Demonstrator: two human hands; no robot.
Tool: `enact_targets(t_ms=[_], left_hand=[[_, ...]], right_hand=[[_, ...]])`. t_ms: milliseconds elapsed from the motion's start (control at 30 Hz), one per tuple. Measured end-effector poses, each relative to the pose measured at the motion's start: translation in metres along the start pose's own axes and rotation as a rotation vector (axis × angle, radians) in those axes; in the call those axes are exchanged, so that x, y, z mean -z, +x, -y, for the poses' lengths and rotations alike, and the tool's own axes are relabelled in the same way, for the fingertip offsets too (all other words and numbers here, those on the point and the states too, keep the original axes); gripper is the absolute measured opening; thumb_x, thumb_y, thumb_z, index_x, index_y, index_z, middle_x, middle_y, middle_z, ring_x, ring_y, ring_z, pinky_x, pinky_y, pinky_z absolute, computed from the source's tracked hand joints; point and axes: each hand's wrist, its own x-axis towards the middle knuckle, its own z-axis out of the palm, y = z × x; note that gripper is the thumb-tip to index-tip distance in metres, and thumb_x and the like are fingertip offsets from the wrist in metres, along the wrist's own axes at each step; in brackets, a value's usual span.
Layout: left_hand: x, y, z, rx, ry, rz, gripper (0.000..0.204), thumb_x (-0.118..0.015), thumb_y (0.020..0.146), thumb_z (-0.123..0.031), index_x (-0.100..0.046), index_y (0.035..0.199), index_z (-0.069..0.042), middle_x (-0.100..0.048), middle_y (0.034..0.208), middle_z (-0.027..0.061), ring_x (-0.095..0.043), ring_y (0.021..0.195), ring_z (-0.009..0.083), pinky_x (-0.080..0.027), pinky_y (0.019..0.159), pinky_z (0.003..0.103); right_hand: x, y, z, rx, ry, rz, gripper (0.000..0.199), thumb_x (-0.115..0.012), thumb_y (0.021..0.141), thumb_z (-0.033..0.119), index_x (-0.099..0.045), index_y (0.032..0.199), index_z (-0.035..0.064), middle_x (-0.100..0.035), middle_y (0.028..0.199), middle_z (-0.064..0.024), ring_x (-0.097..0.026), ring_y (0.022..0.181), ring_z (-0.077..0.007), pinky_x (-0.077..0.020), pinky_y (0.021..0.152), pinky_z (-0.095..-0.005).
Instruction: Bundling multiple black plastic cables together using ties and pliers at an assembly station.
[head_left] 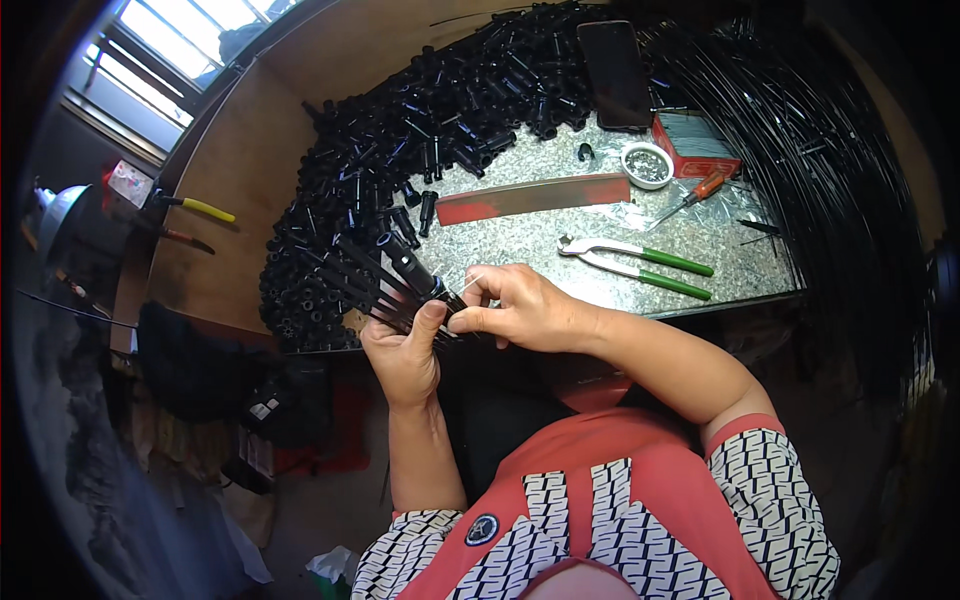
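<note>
My left hand (402, 358) is closed around a bundle of thin black strips (362, 286) and a black tubular part (408, 268), which tilts up to the left above the thumb. Meeting it from the right, my right hand (528, 308) has thumb and forefinger pinched at the lower end of that part. A fine, pale wire-like piece (474, 283) sticks out at the right fingertips. Its far end is hidden by the fingers. Both hands are held at the front edge of the speckled worktop (510, 240).
Black tubular parts (400, 140) are heaped at the back and left. Behind my hands lie a long flat strip (535, 198), green-handled pincers (635, 265), a screwdriver (690, 198), a white bowl of small metal bits (647, 166), a red box (697, 150), a phone (613, 75) and long black rods (800, 130).
</note>
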Motion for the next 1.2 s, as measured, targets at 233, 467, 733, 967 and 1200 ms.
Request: enact_targets(t_ms=[233,467,733,967,1200], left_hand=[[0.010,-0.001,0.003,0.031,-0.067,0.093,0.027,-0.076,0.078,-0.006,-0.064,0.100,0.002,-0.065,0.094,0.0059,-0.061,0.083,0.0134,-0.047,0.079,0.027],[0.021,0.008,0.005,0.089,-0.170,0.291,0.035,-0.077,0.076,-0.006,-0.061,0.106,0.003,-0.065,0.100,0.0097,-0.063,0.089,0.0172,-0.049,0.083,0.030],[-0.028,-0.012,0.008,-0.087,0.002,-0.012,0.048,-0.061,0.088,-0.004,-0.038,0.129,0.005,-0.055,0.115,0.0122,-0.056,0.106,0.0203,-0.044,0.095,0.034],[-0.027,-0.021,0.002,-0.136,0.429,-0.140,0.049,-0.053,0.089,-0.004,-0.032,0.131,0.007,-0.050,0.109,0.0109,-0.051,0.096,0.0168,-0.042,0.087,0.030],[0.002,-0.016,-0.010,0.022,0.329,0.015,0.031,-0.052,0.090,-0.003,-0.040,0.118,0.005,-0.050,0.098,0.0087,-0.050,0.090,0.0137,-0.042,0.082,0.028]], right_hand=[[0.007,0.001,-0.003,-0.073,0.150,0.108,0.035,-0.073,0.082,0.031,-0.053,0.074,0.0031,-0.057,0.066,-0.0033,-0.058,0.051,-0.0110,-0.0438,0.045,-0.0246],[0.011,-0.002,-0.008,-0.101,0.298,0.185,0.036,-0.075,0.080,0.032,-0.055,0.073,0.0026,-0.057,0.069,-0.0033,-0.059,0.052,-0.0109,-0.0437,0.045,-0.0223],[-0.002,0.002,-0.007,-0.141,0.197,-0.117,0.026,-0.071,0.084,0.019,-0.054,0.073,0.0034,-0.059,0.072,-0.0025,-0.059,0.055,-0.0095,-0.0466,0.049,-0.0223],[-0.030,0.008,-0.009,0.120,-0.025,-0.196,0.020,-0.065,0.084,0.011,-0.054,0.072,-0.0010,-0.058,0.067,-0.0078,-0.059,0.058,-0.0125,-0.0477,0.053,-0.0277],[-0.032,0.009,-0.024,0.228,-0.054,-0.121,0.014,-0.063,0.088,0.013,-0.059,0.086,-0.0010,-0.058,0.074,-0.0048,-0.058,0.072,-0.0110,-0.0471,0.059,-0.0260]])
